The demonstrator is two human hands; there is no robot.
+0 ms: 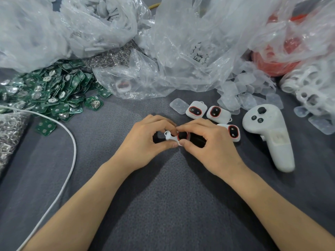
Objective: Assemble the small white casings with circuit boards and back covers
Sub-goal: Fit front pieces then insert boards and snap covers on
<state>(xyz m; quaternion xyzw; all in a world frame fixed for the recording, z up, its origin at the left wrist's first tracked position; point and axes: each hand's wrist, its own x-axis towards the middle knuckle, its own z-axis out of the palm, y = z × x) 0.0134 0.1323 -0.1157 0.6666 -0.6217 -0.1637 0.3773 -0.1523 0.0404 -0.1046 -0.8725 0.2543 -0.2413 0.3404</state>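
Both the left hand (pixel 146 140) and right hand (pixel 210 144) pinch a white casing (pixel 170 138), fingers hiding most of it.

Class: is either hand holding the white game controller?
No: the controller lies untouched on the cloth while the left hand and right hand pinch a small white casing.
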